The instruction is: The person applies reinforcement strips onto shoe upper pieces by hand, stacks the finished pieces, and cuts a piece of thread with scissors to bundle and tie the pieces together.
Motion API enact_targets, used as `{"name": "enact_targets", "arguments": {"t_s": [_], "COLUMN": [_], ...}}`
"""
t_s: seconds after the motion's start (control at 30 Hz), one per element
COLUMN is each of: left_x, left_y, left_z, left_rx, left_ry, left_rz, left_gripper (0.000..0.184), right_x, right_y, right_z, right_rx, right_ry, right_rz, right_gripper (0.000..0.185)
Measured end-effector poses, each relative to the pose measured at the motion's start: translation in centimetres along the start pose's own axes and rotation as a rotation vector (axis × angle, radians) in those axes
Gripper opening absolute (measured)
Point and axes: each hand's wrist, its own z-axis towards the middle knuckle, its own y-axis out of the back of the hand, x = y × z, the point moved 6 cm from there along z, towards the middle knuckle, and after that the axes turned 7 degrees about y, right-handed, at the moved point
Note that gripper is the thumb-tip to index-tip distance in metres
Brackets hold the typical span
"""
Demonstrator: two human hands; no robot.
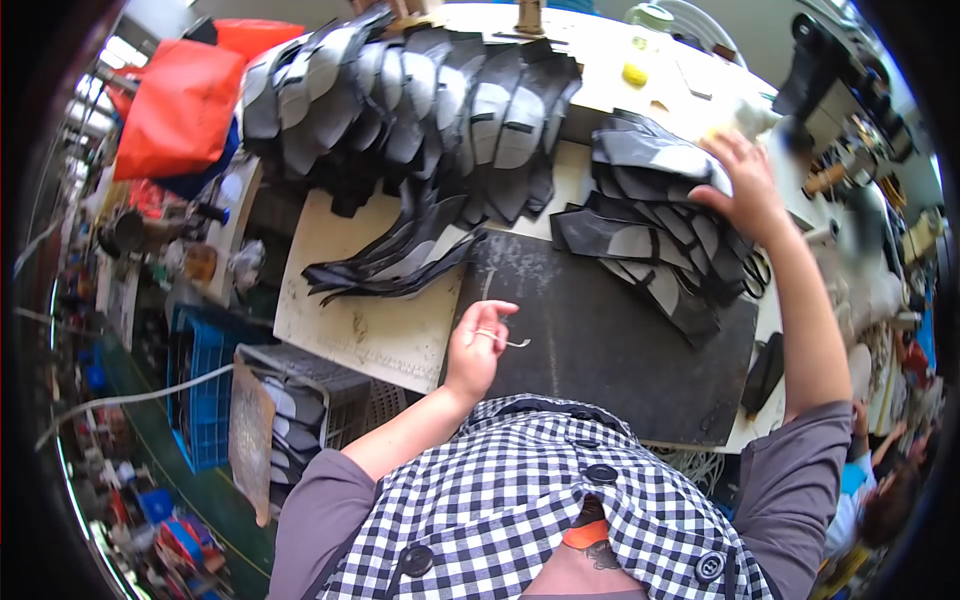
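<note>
My right hand (742, 185) reaches to the right-hand pile of black and grey cut pieces (660, 220), its fingers apart at the pile's upper right edge. Over the near left part of the black mat (610, 340) is my left hand (478, 350), fingers curled, with a thin white strand at them. A long row of overlapping black and grey pieces (430, 100) lies at the back left of the table. Some dark strips (400, 260) trail from that row toward the mat.
An orange-red bag (180, 110) is at the back left. Below the table's left side stand a blue crate (200, 390) and a grey bin (340, 385) with more pieces. A yellow object (634, 74) and a jar (650, 17) sit at the back. Part of another person (890, 500) shows at right.
</note>
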Motion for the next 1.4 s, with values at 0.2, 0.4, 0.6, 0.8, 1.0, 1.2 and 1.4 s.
{"name": "enact_targets", "arguments": {"t_s": [0.2, 0.4, 0.6, 0.8, 1.0, 1.2, 1.4], "left_x": [-0.8, 0.1, -0.5, 2.5, -6.4, -7.1, -6.8], "left_y": [-2.3, -0.1, 1.4, 11.1, 17.7, 16.1, 17.1], "left_z": [-1.1, -2.6, -3.7, -6.2, 1.1, 10.1, 13.4], "left_rx": [0.024, -0.069, 0.024, 0.261, -0.234, -0.217, -0.201], "left_ry": [-0.072, -0.094, -0.188, 0.130, -0.424, -0.479, -0.290], "left_rz": [0.170, 0.319, 0.397, 0.919, 1.095, 1.426, 1.591], "left_gripper": [0.034, 0.030, 0.027, 0.026, 0.017, 0.054, 0.044], "right_x": [22.4, 29.4, 31.1, 18.6, 32.2, 39.3, 41.7], "right_y": [-5.6, -8.8, -9.3, -8.9, -5.3, -11.8, -0.1], "right_z": [-2.4, -5.3, -4.9, -1.4, 5.0, 6.0, -1.9], "right_rx": [0.157, 0.383, 0.318, -0.588, 0.049, 0.241, 0.215], "right_ry": [-0.139, -0.671, -0.707, -0.882, 0.303, 0.598, 0.774], "right_rz": [1.499, 2.237, 2.286, 2.206, 0.743, 0.240, 0.515], "right_gripper": [0.019, 0.022, 0.013, 0.018, 0.006, 0.007, 0.007]}}
